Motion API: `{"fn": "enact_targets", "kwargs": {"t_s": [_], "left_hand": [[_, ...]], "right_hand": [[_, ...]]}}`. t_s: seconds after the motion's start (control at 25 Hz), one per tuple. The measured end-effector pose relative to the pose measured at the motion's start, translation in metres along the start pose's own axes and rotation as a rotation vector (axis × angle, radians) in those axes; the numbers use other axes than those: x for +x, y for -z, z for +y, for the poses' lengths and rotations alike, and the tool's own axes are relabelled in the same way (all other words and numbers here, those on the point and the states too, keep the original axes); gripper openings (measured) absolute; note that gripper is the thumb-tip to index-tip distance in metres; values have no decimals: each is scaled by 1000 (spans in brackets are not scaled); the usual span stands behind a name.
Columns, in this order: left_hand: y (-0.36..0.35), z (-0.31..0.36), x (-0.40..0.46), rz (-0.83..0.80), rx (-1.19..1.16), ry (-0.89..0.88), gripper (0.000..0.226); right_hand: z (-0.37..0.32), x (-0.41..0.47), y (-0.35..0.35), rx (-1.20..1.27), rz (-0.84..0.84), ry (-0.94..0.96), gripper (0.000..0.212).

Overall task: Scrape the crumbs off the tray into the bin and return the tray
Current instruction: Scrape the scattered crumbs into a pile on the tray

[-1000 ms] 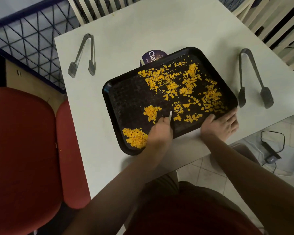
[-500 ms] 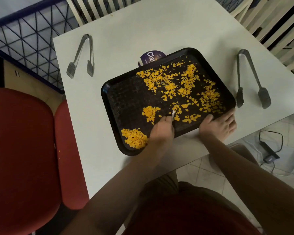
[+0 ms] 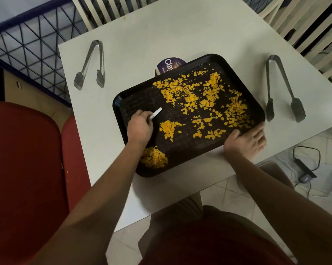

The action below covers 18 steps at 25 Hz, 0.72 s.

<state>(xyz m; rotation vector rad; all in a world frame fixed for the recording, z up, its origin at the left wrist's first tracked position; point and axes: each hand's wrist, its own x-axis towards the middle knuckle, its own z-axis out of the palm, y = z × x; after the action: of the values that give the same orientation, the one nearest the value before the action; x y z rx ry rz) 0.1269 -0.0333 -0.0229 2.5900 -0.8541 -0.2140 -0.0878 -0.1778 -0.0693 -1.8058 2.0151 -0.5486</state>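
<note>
A black tray [image 3: 142, 100] lies on the white table [image 3: 161, 31], strewn with yellow crumbs [image 3: 209, 98] over its far and right parts. One heap of crumbs [image 3: 154, 157] sits in the near left corner, and a smaller heap [image 3: 168, 128] lies mid-tray. My left hand [image 3: 139, 128] is over the tray's left side and grips a small white scraper [image 3: 156, 113], its tip pointing up and right. My right hand [image 3: 246, 140] rests on the tray's near right edge, fingers spread flat. No bin can be made out.
Two metal tongs lie on the table, one at the far left [image 3: 90, 66] and one at the right [image 3: 283, 90]. A purple round label [image 3: 168, 65] pokes out behind the tray. Red chairs [image 3: 23, 169] stand left. A cable and adapter [image 3: 304, 169] lie on the floor at right.
My left hand with the scraper has moved left and away from me, from the tray's near edge to its left side. The right hand stays on the tray's edge.
</note>
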Motion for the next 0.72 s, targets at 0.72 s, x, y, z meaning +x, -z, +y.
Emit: {"fn": "enact_targets", "kwargs": {"t_s": [0.72], "left_hand": [[-6, 3, 24, -217, 220, -498, 31]], "right_hand": [[1, 0, -1, -30, -3, 8, 80]]}}
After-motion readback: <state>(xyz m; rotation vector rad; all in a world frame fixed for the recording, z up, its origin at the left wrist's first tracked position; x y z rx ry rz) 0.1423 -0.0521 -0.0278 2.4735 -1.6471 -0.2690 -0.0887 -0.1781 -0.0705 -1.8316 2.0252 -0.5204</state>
